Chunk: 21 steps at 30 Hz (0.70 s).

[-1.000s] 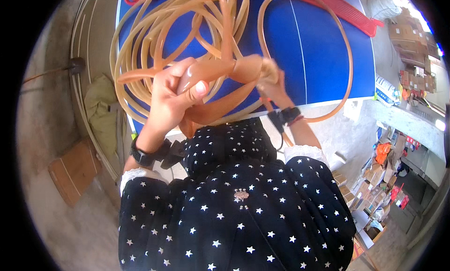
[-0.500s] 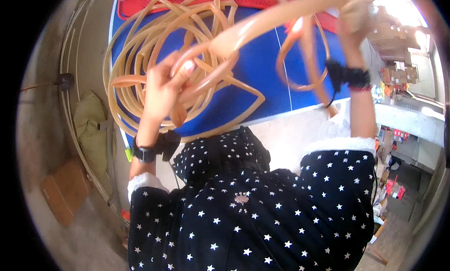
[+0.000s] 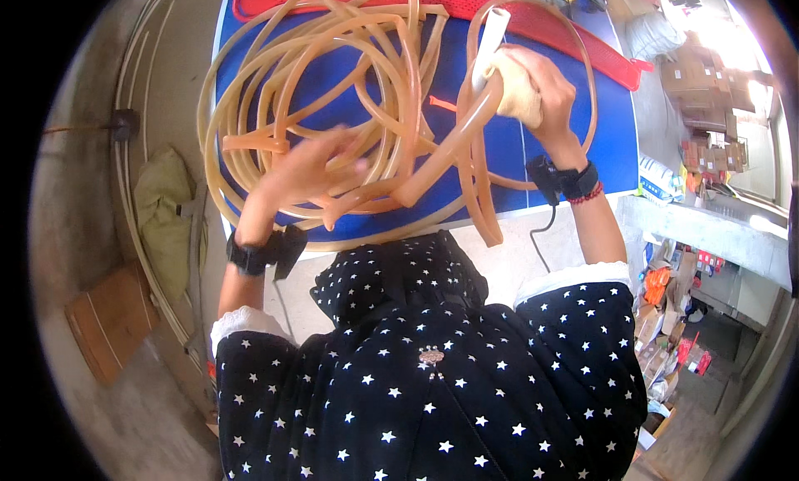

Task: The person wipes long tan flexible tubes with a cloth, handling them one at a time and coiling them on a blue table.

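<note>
A large loose coil of amber rubber tubing [image 3: 250,106] lies on a blue tabletop [image 3: 599,140]. My right hand [image 3: 545,90] is closed around a pale yellow cloth [image 3: 518,94], which presses against a thick length of the tubing [image 3: 458,144]. Beside the cloth a white tube [image 3: 493,40] points up and away; whether my hand grips it too is unclear. Over the near part of the coil is my left hand [image 3: 312,169], its fingers smeared by motion. Just below those fingers, a tubing end [image 3: 329,216] sticks out.
A red perforated strip [image 3: 533,23] runs along the far side of the table. Black bands with cables circle both wrists. Stacked cardboard boxes [image 3: 699,81] stand at the far right, and a green sack [image 3: 162,215] lies by the left wall.
My right hand has come from the far upper right down and inward, and its cloth now shows clearly. My left hand has shifted slightly right and down, its fingers no longer visibly wrapped around tubing.
</note>
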{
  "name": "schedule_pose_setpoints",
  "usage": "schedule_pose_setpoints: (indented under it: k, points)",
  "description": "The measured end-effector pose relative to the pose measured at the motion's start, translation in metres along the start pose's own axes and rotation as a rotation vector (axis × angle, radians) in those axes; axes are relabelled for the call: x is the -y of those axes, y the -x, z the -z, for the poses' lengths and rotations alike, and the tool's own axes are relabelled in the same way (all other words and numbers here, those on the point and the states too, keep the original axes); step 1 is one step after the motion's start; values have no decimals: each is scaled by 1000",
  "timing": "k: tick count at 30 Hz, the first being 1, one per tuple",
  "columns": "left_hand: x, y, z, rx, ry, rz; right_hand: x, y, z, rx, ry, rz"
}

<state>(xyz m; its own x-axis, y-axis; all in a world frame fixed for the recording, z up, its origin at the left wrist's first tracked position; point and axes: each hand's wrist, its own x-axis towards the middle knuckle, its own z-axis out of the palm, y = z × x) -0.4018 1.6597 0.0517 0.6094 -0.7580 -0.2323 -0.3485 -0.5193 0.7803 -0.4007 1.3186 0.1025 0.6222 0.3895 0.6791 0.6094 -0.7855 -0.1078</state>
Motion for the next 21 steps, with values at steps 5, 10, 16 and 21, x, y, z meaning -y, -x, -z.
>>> schedule_pose_setpoints:
  k: [5,10,16,21]
  points:
    - [-21,-84,2,-332,462,-393,23,-5,-5,-37,-110,42]
    - [-51,-136,-32,-252,757,-463,29,-6,-8,-106,-259,-98]
    - [-37,-137,-7,-111,717,-251,10,-13,-8,-7,-362,-109]
    - [-52,-126,18,-175,666,-219,0,-18,-16,-4,-481,-256]
